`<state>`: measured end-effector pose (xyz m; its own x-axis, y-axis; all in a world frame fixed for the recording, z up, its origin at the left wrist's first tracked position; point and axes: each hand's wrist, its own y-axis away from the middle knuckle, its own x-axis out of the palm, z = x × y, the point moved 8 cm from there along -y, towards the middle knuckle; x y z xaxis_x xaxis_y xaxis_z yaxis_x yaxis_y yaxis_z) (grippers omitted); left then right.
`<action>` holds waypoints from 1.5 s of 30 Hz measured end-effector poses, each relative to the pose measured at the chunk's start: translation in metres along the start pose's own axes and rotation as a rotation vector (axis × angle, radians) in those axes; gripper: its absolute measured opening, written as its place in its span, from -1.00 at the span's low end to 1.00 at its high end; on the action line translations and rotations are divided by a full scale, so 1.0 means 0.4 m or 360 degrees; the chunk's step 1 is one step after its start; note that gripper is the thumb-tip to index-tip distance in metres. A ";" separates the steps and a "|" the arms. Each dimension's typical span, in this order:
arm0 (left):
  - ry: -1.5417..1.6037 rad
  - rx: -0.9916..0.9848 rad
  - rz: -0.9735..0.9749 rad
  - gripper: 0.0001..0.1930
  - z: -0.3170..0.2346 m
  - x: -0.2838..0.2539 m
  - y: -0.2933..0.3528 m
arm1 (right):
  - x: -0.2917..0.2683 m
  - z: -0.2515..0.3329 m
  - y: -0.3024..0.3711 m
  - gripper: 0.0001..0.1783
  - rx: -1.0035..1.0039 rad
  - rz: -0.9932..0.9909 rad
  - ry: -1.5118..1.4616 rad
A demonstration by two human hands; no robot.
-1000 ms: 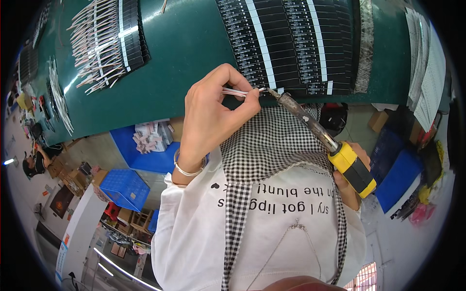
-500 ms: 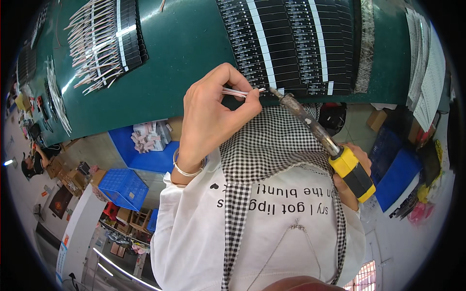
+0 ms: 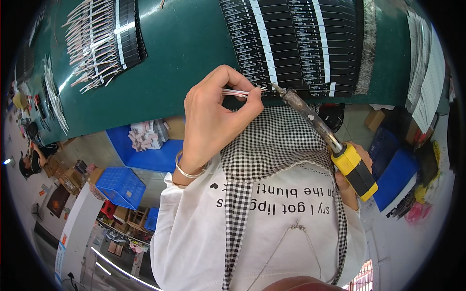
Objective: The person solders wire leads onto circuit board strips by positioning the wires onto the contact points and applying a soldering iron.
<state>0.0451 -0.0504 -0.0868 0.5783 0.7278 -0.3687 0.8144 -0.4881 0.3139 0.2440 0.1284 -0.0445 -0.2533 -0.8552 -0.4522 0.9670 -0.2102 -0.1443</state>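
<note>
My left hand (image 3: pixel 213 109) pinches a few thin white and pink wires (image 3: pixel 235 92) between thumb and forefinger, their ends pointing right. Those ends lie at the near edge of a panel of black strip circuit boards (image 3: pixel 247 39) with white bands. From the right, my right hand (image 3: pixel 361 157) is closed round the yellow and black handle of a soldering iron (image 3: pixel 310 116). The iron's tip sits a little right of the wire ends, close to the boards. Whether the tip touches a board is too small to tell. Most of my right hand's fingers are behind the handle.
On the green table (image 3: pixel 179 43), boards with wires attached (image 3: pixel 92 46) lie at the left, beside a bundle of loose white wires (image 3: pixel 54 97). More board panels (image 3: pixel 315 43) and a grey textured strip (image 3: pixel 367 48) are at the right. Blue crates (image 3: pixel 121 186) stand below the table.
The soldering iron's tip has shifted slightly up and away from the wire ends. My left hand keeps its pinch on the wires, almost unmoved.
</note>
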 end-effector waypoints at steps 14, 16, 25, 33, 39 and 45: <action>-0.0138 -0.0103 -0.0110 -0.83 -0.005 -0.006 0.009 | -0.007 -0.021 0.036 -0.28 0.0297 -0.0148 0.0132; -0.0146 -0.0082 -0.0128 -0.83 -0.002 -0.004 0.012 | -0.014 -0.018 0.038 -0.28 0.0302 -0.0184 0.0107; -0.0183 -0.0025 -0.0178 -0.83 -0.011 -0.011 0.013 | -0.034 -0.032 0.056 -0.26 0.0553 -0.0389 0.0258; -0.0261 0.0141 -0.0010 -0.72 -0.015 -0.036 0.014 | 0.002 0.000 0.007 -0.51 0.0116 -0.0172 0.0046; -0.0170 0.0181 0.0298 -0.51 0.007 -0.100 -0.001 | -0.006 -0.024 0.029 -0.46 0.0255 -0.0180 -0.0034; -0.0089 0.0346 0.0229 -0.79 -0.006 -0.146 -0.020 | 0.003 -0.040 0.040 -0.43 0.0274 -0.0179 -0.0155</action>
<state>0.0046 -0.0878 -0.0657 0.6857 0.6187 -0.3835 0.7115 -0.6810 0.1736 0.2589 0.1316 -0.0614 -0.3638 -0.8619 -0.3532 0.9255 -0.3772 -0.0329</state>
